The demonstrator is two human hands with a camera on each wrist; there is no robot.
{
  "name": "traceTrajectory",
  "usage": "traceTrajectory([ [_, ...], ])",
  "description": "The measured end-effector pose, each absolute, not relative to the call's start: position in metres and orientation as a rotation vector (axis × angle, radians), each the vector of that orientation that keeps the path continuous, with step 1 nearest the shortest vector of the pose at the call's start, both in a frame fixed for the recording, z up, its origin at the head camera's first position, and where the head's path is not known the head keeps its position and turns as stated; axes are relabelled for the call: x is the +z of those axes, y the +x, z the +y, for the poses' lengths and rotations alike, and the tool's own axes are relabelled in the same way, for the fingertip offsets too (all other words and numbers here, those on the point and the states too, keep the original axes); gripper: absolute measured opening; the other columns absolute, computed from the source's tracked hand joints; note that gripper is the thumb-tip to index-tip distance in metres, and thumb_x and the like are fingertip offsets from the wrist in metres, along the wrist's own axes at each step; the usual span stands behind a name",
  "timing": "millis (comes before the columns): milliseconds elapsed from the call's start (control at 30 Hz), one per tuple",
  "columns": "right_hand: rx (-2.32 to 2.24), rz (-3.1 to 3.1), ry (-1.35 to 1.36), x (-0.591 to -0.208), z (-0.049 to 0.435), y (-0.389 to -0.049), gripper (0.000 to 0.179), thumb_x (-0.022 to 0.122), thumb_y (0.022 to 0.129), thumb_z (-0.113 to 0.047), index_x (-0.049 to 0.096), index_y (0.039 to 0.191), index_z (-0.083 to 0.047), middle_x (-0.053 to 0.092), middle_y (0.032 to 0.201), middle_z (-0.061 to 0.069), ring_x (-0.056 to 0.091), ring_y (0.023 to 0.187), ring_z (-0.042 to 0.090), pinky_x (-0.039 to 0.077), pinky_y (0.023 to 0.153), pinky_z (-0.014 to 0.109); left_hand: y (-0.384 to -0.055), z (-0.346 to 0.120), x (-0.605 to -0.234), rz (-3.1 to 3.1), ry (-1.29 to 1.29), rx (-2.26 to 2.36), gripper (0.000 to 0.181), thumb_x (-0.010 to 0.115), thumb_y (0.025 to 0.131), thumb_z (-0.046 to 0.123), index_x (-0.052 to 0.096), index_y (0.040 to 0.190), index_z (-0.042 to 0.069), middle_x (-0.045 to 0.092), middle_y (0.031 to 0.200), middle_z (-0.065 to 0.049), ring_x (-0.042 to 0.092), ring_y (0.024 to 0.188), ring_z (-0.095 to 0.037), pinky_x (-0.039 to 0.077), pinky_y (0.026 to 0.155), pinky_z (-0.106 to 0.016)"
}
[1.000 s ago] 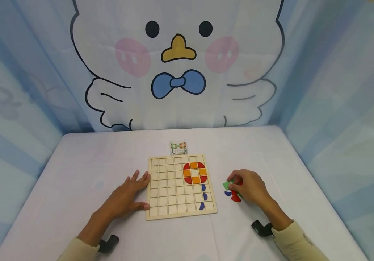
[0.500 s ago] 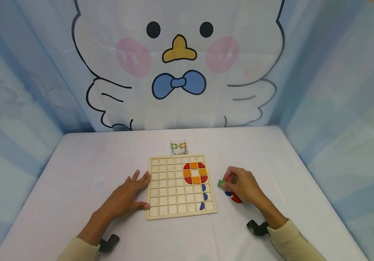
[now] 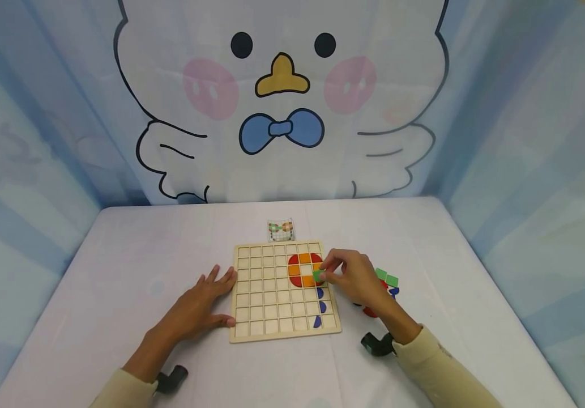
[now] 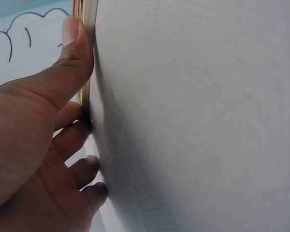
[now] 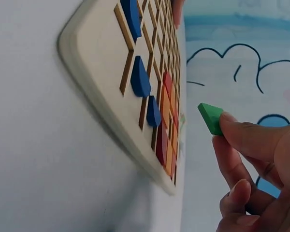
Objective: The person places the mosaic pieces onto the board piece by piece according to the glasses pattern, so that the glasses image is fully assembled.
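Observation:
My right hand [image 3: 350, 275] pinches a green square tile [image 5: 211, 118] between thumb and fingers, above the right side of the wooden grid board [image 3: 270, 311]. Red corner tiles [image 3: 294, 281] and orange square tiles [image 3: 304, 258] form a ring in the board's upper right. Below the ring, blue half-round tiles [image 3: 322, 307] sit in the right-hand part of the grid. Spread fingers of my left hand [image 3: 196, 306] rest along the board's left edge; in the left wrist view its thumb [image 4: 76, 58] touches the board's side.
A small pattern card [image 3: 281, 230] lies just beyond the board's top edge. Loose green tiles [image 3: 392, 281], red tiles [image 3: 370, 312] and blue tiles [image 3: 394, 292] lie right of the board, partly behind my right forearm. A printed cloth [image 3: 282, 170] hangs behind the white table [image 3: 170, 243].
My right hand has picked a green tile from the loose pile and carried it left over the board. More of the pile is uncovered. The left hand stays at the board's edge.

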State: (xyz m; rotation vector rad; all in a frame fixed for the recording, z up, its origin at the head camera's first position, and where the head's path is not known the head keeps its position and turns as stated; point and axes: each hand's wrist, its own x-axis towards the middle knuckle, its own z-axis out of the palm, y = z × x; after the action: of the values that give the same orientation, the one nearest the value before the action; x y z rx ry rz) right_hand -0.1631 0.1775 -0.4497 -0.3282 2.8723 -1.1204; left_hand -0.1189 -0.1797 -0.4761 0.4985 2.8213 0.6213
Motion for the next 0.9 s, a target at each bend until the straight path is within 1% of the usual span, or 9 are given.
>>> traceTrajectory([
  [133,-1.136,2.848,-0.347,-0.448,0.159,-0.169,0.011,0.087,0.090,-0.021,0.076,0.092,-0.024,0.072,0.081,-0.008,0.053,0.074,0.018,0.042,0.067,0.030,-0.118,-0.180,-0.476,2.821,0.507,0.633,0.109,0.091,0.077,0.043,0.036,0.165,0.009,0.032,0.172,-0.010,0.020,0.163,-0.045,0.024,0.130,-0.065],
  [267,-1.112,2.837,-0.364,-0.449,0.141,-0.176,0.013,0.087,0.090,-0.020,0.074,0.088,-0.024,0.070,0.081,-0.008,0.057,0.077,0.015,0.045,0.066,0.030,-0.118,-0.180,-0.476,2.825,0.504,0.630,0.109,0.091,0.077,0.042,0.035,0.165,0.010,0.031,0.172,-0.009,0.020,0.164,-0.044,0.024,0.130,-0.064],
  [367,-1.098,2.838,-0.409,-0.451,0.129,-0.183,0.014,0.087,0.090,-0.022,0.074,0.087,-0.025,0.071,0.081,-0.009,0.061,0.077,0.012,0.046,0.064,0.030,-0.119,-0.180,-0.476,2.832,0.515,0.625,0.109,0.091,0.076,0.042,0.036,0.165,0.009,0.032,0.172,-0.010,0.021,0.163,-0.044,0.024,0.130,-0.064],
  [567,-1.030,2.833,-0.463,-0.459,0.111,-0.193,0.016,0.088,0.089,-0.023,0.072,0.086,-0.024,0.072,0.079,-0.010,0.063,0.072,0.008,0.049,0.061,0.029,-0.119,-0.181,-0.475,2.832,0.518,0.620,0.108,0.091,0.077,0.042,0.037,0.165,0.010,0.033,0.172,-0.010,0.022,0.163,-0.044,0.026,0.129,-0.065],
  [667,-0.970,2.838,-0.472,-0.463,0.103,-0.196,0.017,0.087,0.090,-0.023,0.071,0.085,-0.024,0.071,0.078,-0.010,0.063,0.071,0.008,0.050,0.060,0.029,-0.118,-0.181,-0.475,2.826,0.518,0.626,0.108,0.091,0.077,0.042,0.037,0.165,0.010,0.033,0.172,-0.009,0.022,0.163,-0.045,0.026,0.129,-0.065],
  [900,-0.853,2.879,-0.475,-0.461,0.095,-0.201,0.017,0.088,0.089,-0.023,0.072,0.082,-0.024,0.069,0.077,-0.008,0.062,0.071,0.011,0.048,0.057,0.030,-0.118,-0.181,-0.477,2.839,0.507,0.617,0.108,0.091,0.077,0.044,0.037,0.165,0.012,0.034,0.172,-0.009,0.023,0.162,-0.045,0.032,0.125,-0.070],
])
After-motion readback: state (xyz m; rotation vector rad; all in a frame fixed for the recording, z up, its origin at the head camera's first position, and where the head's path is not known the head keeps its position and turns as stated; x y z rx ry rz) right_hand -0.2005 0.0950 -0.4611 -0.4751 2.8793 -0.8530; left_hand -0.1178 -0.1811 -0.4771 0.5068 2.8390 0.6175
